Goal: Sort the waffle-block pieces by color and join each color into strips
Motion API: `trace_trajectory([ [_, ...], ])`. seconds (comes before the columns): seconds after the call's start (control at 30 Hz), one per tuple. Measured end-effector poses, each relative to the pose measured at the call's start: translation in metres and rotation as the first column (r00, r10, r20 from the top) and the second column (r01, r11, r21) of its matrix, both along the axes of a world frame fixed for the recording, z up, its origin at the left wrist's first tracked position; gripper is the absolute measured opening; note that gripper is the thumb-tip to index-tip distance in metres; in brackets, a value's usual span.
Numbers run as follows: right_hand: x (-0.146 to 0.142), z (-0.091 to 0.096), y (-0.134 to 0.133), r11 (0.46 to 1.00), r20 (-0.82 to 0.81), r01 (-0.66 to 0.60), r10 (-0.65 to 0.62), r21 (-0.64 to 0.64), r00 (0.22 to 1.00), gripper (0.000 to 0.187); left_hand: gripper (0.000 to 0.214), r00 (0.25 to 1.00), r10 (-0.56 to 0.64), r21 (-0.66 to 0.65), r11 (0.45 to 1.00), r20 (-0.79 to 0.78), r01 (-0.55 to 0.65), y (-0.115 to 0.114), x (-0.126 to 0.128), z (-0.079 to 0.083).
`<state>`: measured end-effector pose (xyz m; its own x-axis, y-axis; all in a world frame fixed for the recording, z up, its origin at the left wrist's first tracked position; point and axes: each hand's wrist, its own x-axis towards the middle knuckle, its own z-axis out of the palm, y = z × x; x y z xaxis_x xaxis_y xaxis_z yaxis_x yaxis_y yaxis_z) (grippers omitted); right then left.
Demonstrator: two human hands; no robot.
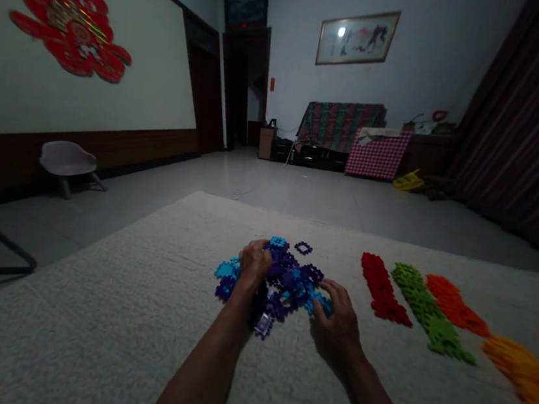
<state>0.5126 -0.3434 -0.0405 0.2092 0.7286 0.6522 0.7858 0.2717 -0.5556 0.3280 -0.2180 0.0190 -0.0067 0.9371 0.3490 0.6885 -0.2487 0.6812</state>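
Note:
A heap of blue and purple flat plastic pieces [289, 280] lies on a cream carpet [137, 317] in front of me. My left hand [255, 262] rests on the left part of the heap with its fingers curled round some purple pieces. My right hand [336, 318] lies at the heap's right edge, fingers bent and pinching a light blue piece [320, 303]. One purple piece [303, 248] lies alone just beyond the heap.
Right of the heap lie sorted rows of pieces: red [384, 289], green [428, 311], orange [456, 305] and yellow-orange [525, 378]. A small pale chair [67, 161] stands by the left wall. Covered furniture [339, 132] and a checked board [377, 153] are at the far wall.

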Motion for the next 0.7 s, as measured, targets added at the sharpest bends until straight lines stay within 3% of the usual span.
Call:
trace_trajectory([
  [0.1,0.001,-0.001,0.003,1.0,-0.046,-0.009,0.008,-0.016,0.999,0.027,0.038,0.975,0.108,-0.034,0.993,-0.194,-0.116,0.009,-0.024,-0.004],
  [0.3,0.004,-0.003,0.009,0.999,-0.057,-0.036,0.036,-0.006,0.998,0.026,0.035,0.912,0.07,-0.163,0.976,-0.404,-0.147,0.017,-0.036,-0.024],
  [0.47,0.005,-0.001,0.008,0.999,-0.061,-0.049,0.049,-0.007,0.997,0.024,0.042,0.914,0.034,-0.123,0.988,-0.404,-0.091,0.018,-0.033,-0.028],
  [0.6,0.003,-0.001,0.009,0.999,-0.083,-0.053,0.052,-0.009,0.995,0.024,0.049,0.919,-0.003,-0.111,0.993,-0.393,-0.044,0.015,-0.031,-0.023],
  [0.7,0.003,0.0,0.01,0.998,-0.099,-0.061,0.059,-0.024,0.993,0.024,0.041,0.914,-0.038,-0.121,0.993,-0.404,-0.012,0.013,-0.029,-0.016],
])
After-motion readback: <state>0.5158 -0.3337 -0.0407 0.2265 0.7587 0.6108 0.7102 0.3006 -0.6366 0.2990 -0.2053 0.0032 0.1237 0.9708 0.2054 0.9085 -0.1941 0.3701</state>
